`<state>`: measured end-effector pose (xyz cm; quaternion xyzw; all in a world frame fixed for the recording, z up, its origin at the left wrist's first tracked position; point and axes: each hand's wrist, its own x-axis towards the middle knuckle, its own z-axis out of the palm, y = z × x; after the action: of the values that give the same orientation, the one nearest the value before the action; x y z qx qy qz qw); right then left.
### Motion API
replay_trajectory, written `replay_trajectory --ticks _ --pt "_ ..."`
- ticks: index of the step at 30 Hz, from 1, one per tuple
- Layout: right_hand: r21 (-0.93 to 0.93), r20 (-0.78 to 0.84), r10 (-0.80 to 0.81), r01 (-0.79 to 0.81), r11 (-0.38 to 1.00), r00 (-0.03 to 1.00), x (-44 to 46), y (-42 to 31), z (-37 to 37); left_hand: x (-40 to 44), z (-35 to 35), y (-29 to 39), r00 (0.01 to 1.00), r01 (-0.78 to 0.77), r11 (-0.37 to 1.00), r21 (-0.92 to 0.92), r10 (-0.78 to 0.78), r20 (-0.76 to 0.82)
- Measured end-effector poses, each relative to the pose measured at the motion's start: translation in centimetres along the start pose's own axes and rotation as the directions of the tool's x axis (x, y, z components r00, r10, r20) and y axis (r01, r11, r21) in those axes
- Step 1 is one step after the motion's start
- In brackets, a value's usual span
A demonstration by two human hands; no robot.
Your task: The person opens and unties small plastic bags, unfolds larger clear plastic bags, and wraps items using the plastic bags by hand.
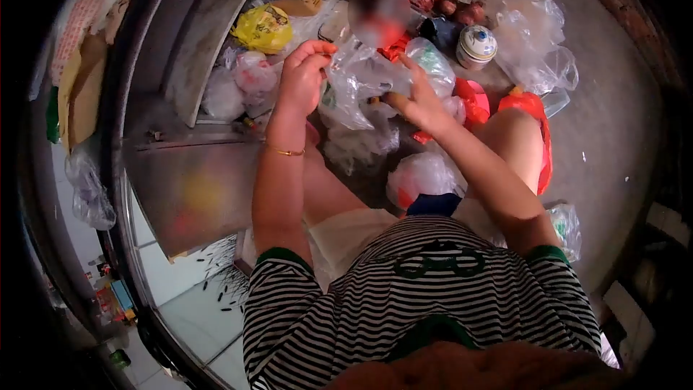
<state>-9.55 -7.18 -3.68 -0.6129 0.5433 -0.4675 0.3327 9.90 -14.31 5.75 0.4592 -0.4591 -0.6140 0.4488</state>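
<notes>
Clear plastic bag: the crumpled, see-through bag [352,97] hangs between the person's two hands, above the heap of other bags.
Left hand: this one [307,76] has its fingers curled in, thumb and forefinger nearly together, pinching the bag's upper edge.
Right hand: the other [422,103] is partly open at the bag's far side, thumb and forefinger parted; I can't tell how firmly it grips.
Bracelet: a thin gold-coloured band [285,150] circles the left wrist.
Under the hands: more crumpled clear plastic [359,146], and nearer the person, a whitish bag with something red in it [420,179] between the legs.
Beyond the left hand: a knotted yellow bag [261,29], with whitish bags [222,94] just below it.
Beyond the right hand: a lidded white jar with a blue knob [476,47], upright, near large clear bags [527,36].
By the right knee: a bright red plastic bag [545,148].
Far left: a brown cardboard piece [85,94].
Ground: grey floor [603,112].
</notes>
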Motion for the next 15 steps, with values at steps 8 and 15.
replay_trajectory --ticks 8,15 --pt "0.487 0.174 0.497 -0.513 0.707 0.850 2.3 5.2 -1.5 -2.8 -1.2 -3.2 1.000 0.011 0.985 0.173 -0.007 -0.026" --pt "0.437 0.217 0.368 -0.427 0.792 0.904 1.0 1.8 -6.2 -7.4 0.9 -4.2 0.961 -0.266 0.434 0.861 0.187 0.202"
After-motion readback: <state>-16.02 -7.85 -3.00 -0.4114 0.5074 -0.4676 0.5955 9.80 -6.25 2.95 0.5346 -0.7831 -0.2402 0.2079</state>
